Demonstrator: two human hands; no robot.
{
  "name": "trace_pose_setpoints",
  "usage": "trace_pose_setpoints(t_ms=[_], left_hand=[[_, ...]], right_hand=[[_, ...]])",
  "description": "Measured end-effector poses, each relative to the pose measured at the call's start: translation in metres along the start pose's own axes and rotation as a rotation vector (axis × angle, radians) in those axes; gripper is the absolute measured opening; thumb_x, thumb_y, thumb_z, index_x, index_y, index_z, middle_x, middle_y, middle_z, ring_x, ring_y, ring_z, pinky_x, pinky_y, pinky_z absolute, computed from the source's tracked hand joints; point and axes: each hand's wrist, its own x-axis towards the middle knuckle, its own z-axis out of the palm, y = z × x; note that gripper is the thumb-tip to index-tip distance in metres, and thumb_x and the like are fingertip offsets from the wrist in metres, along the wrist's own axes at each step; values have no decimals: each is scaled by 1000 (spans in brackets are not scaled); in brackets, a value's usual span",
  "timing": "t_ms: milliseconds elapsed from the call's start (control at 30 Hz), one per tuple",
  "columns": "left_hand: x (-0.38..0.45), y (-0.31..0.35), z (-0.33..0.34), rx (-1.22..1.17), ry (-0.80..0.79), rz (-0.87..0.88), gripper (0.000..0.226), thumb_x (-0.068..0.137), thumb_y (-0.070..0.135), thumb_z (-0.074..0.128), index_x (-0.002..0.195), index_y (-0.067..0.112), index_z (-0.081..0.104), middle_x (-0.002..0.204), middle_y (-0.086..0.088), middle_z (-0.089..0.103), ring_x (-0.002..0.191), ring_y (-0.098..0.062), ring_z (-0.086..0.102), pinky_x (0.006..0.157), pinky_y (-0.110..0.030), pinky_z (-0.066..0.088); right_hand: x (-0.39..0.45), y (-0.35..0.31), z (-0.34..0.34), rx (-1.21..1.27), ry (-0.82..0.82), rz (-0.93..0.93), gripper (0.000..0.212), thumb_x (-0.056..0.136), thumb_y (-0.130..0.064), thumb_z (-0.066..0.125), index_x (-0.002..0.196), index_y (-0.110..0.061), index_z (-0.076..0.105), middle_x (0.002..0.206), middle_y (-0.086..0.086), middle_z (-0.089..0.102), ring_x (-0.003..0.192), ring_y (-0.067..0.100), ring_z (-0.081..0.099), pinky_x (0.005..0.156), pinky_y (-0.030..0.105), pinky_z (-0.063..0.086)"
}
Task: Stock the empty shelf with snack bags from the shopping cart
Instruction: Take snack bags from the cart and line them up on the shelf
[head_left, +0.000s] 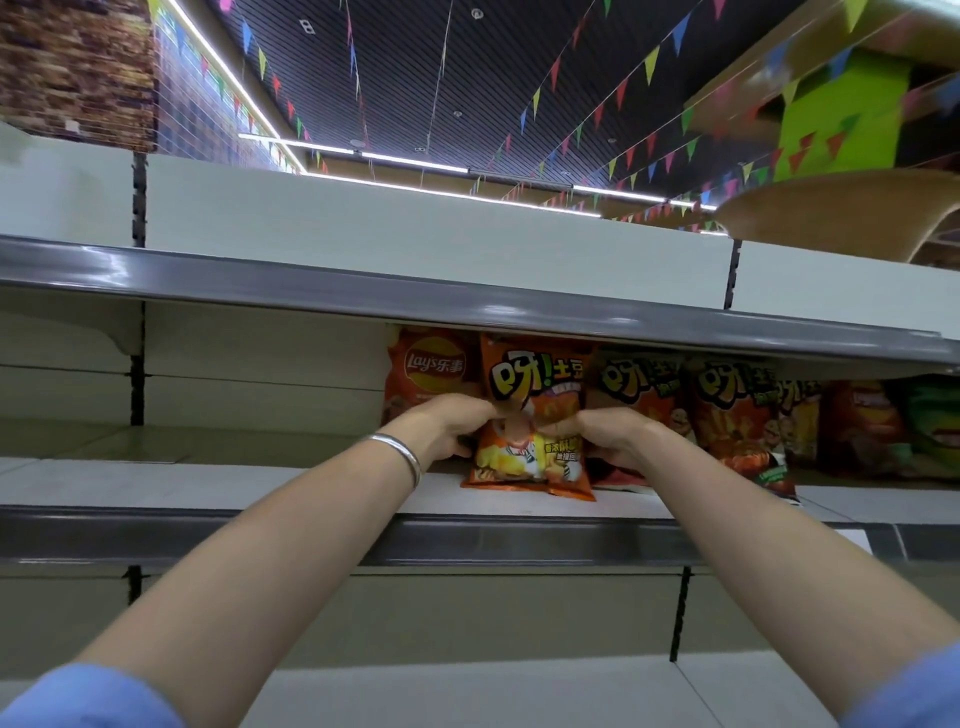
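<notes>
An orange snack bag (530, 457) stands upright at the front of the white middle shelf (260, 488). My left hand (447, 428) grips its left side and my right hand (613, 436) grips its right side, fingers curled around the bag's middle. Behind and to the left stands an orange Lay's bag (428, 371). To the right a row of similar orange bags (727, 410) lines the shelf, ending with a green bag (930, 426). The shopping cart is out of view.
The upper shelf's grey front rail (467, 304) hangs just above the bag tops. The left part of the middle shelf holds nothing. A lower shelf (467, 691) lies under my forearms. A silver bangle (402, 452) sits on my left wrist.
</notes>
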Motion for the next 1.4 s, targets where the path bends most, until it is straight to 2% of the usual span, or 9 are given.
trace_pose_setpoints(t_ms=[133,300,433,567,633,733,933,1133,1400], left_hand=[[20,-3,13,-37,79,-17,36,99,26,60,131,11,55,130,-10,63,118,-28,59,96,-41,50],[44,-7,21,-79,142,101,62,71,17,79,128,8,57,122,-17,65,108,-34,64,89,-49,56],[48,-3,25,114,221,212,54,73,27,80,119,7,63,121,-16,67,109,-34,64,94,-47,54],[54,-6,8,452,466,364,35,95,39,61,114,9,65,121,-11,66,113,-30,61,86,-27,42],[55,-3,-1,506,666,416,47,95,49,57,119,9,63,128,-16,61,122,-33,54,95,-32,40],[52,0,-13,556,830,332,89,89,57,60,155,11,21,160,-18,18,147,-36,16,116,-45,17],[71,-18,-41,481,620,125,134,68,47,86,156,28,-13,163,-18,-9,150,-38,-10,114,-64,15],[71,-20,-43,458,633,161,126,73,27,85,156,32,-9,156,-22,16,144,-42,18,111,-59,27],[69,-23,-52,482,721,159,122,73,24,84,156,32,-5,150,-21,24,140,-41,22,109,-58,28]], right_hand=[[8,2,10,-113,207,-24,61,85,-29,76,135,-2,53,135,10,57,125,29,54,105,35,44],[15,1,33,-483,308,-67,30,98,-36,56,105,-8,65,113,11,64,99,24,59,86,32,47],[52,11,46,-450,322,-131,95,72,-47,81,150,-14,39,154,16,35,137,37,38,110,44,40],[77,9,53,-621,518,-239,140,62,-57,86,157,-23,-11,163,15,-7,148,38,4,117,50,22],[86,12,52,-612,529,-284,138,67,-54,85,157,-20,-14,163,16,-8,149,40,2,119,47,16],[94,15,47,-546,479,-302,131,72,-48,84,157,-20,-11,163,15,-6,149,38,5,119,43,19],[101,24,39,-402,486,-411,119,75,-27,86,158,-16,1,162,16,-3,149,38,11,116,44,27],[107,30,37,-376,496,-511,111,77,-22,84,157,-16,8,160,17,4,146,36,19,115,40,29],[111,36,37,-449,446,-529,105,83,-25,78,158,-16,5,161,16,0,148,35,16,119,47,27]])
